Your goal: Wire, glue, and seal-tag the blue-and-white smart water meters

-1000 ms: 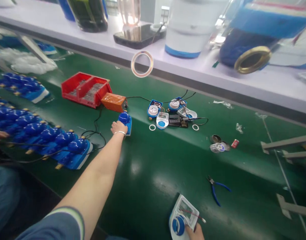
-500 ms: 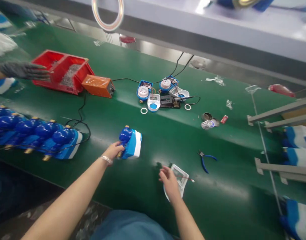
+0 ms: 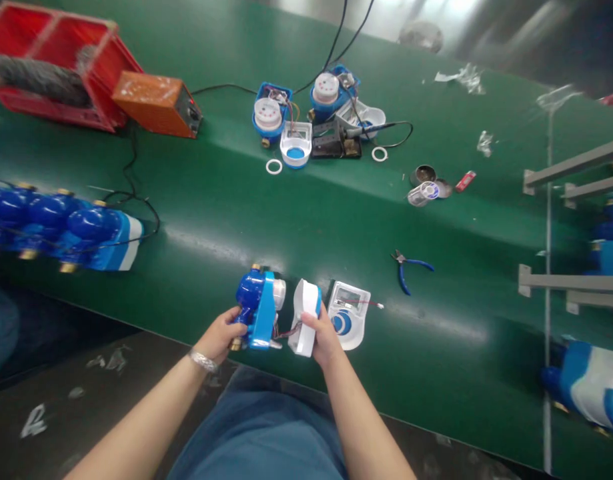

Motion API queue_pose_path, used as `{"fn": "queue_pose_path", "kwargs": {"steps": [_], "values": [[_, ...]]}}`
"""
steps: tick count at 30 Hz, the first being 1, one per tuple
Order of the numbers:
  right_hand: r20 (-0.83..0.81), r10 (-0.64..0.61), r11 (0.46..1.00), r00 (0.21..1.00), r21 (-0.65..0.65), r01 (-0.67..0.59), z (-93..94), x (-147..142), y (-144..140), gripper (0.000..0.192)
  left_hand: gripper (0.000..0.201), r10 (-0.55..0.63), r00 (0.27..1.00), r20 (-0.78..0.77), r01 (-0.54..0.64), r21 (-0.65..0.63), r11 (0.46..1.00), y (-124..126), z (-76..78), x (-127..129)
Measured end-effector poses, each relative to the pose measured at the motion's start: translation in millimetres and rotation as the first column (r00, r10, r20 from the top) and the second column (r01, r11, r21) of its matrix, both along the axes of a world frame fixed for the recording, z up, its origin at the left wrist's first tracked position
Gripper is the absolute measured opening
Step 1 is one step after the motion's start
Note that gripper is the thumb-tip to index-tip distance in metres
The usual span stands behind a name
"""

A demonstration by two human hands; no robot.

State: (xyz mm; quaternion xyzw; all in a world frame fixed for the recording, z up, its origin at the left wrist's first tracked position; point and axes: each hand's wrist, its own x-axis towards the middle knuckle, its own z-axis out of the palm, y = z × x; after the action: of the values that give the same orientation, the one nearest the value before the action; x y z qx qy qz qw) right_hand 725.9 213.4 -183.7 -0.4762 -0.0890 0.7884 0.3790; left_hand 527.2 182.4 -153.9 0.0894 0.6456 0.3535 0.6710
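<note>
Head view, glossy blue rounded meter body with brass ends (image 3: 249, 291): in the person's left hand, near the front edge of the smooth green tabletop (image 3: 286, 220)
Meter body's long axis: runs from the near brass end, beside the left fingers, away from the person, the far end leaning slightly right
Lighter blue plastic housing (image 3: 264, 321): on the meter body's right flank, its open face turned right, with a whitish round register (image 3: 279, 293) jutting the same way
White plastic cover with a blue round part (image 3: 302, 317): stands on edge just right of the housing, apart from it; long axis roughly near to far, blue part turned right
Thin wires (image 3: 287, 332): bridge the gap between housing and white cover
Left hand (image 3: 222, 339): enters from lower left, closed around the near part of the meter body, thumb on top; silver-coloured bracelet (image 3: 203, 361) at the wrist
Right hand (image 3: 327, 339): enters from lower right, gripping the white cover, thumb laid across its near part, the other fingers mostly hidden
Second white cover with a blue ring (image 3: 355, 317): flat on the tabletop just right of the right hand, window end away from the person, a thin red lead trailing right
Blue-handled pliers (image 3: 405, 272): farther right, handles spread
</note>
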Motion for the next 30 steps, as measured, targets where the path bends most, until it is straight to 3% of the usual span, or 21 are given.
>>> {"fn": "queue_pose_path", "kwargs": {"steps": [5, 12, 16, 18, 20, 22, 24, 27, 28, 30], "values": [[-0.103, 0.059, 0.996, 0.993, -0.055, -0.065, -6.7, 7, -1, 0.047, 0.040, 0.110, 0.994, -0.024, -0.110, -0.006, 0.994, 4, 3.1, -19], [-0.069, -0.126, 0.990, 0.990, -0.079, 0.120, -16.0, 7, 10, 0.043, 0.039, 0.045, 0.999, 0.016, -0.044, -0.033, 0.998, -3, -19.1, -19], [0.209, -0.119, 0.988, 0.971, -0.076, 0.138, -22.6, 12, -4, 0.045, 0.031, -0.082, 0.993, -0.083, 0.079, -0.037, 0.996, 7, -19.8, -26], [0.363, -0.012, 0.998, 0.932, -0.057, 0.035, -25.2, 13, -18, 0.045, 0.028, -0.152, 0.981, -0.120, 0.149, -0.035, 0.988, 16, -18.0, -32], [0.583, 0.075, 0.990, 0.809, 0.051, -0.128, -25.5, 15, -29, 0.042, 0.029, -0.194, 0.969, -0.155, 0.191, -0.029, 0.981, 25, -16.7, -39], [0.821, 0.035, 0.902, 0.570, 0.220, -0.372, -22.4, 17, -32, 0.039, 0.033, -0.206, 0.959, -0.197, 0.206, -0.021, 0.978, 31, -16.2, -44], [0.938, -0.106, 0.696, 0.329, 0.306, -0.649, -16.8, 18, -27, 0.037, 0.040, -0.186, 0.950, -0.251, 0.194, 0.008, 0.981, 34, -15.5, -46], [0.967, -0.234, 0.365, 0.102, 0.185, -0.913, -9.3, 16, -9, 0.034, 0.047, -0.128, 0.940, -0.318, 0.166, 0.097, 0.981, 37, -10.7, -43], [0.967, -0.252, 0.291, 0.045, 0.120, -0.949, -7.9, 15, -3, 0.030, 0.045, -0.108, 0.941, -0.321, 0.157, 0.131, 0.979, 38, -7.3, -42], [0.959, -0.279, 0.213, -0.060, 0.001, -0.977, -6.7, 14, 4, 0.022, 0.038, -0.072, 0.948, -0.310, 0.136, 0.189, 0.973, 41, 2.5, -38]]}}
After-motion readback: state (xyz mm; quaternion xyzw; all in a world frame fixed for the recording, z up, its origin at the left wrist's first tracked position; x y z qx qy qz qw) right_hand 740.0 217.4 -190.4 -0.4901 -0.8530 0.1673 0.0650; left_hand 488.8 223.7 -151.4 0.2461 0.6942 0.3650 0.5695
